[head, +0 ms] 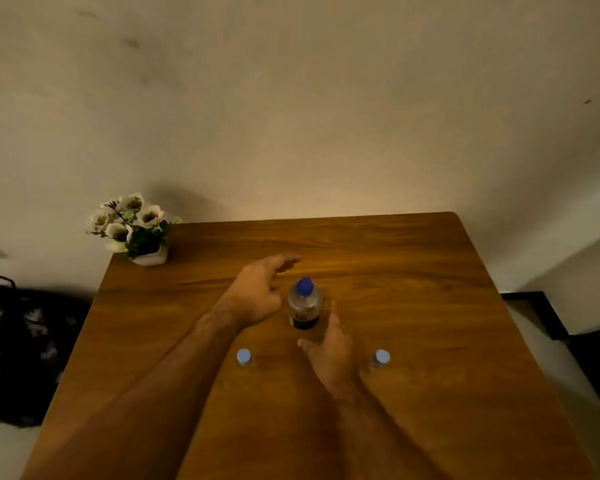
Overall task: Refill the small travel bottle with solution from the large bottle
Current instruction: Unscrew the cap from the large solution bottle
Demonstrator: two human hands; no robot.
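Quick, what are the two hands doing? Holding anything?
Left hand: open, holding nothing, beside the big bottle.
Right hand: open, holding nothing, just in front of that bottle.

Wooden worktop [413, 271], grain visible, set against a plain pale wall [291, 98]. White pot of white artificial flowers [136, 230] stands upright at the far left corner. Dark patterned fabric [25, 348] lies off the left edge, blurred.

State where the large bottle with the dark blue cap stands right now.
In the head view the large bottle stands upright mid-table, between the open left hand and right hand.
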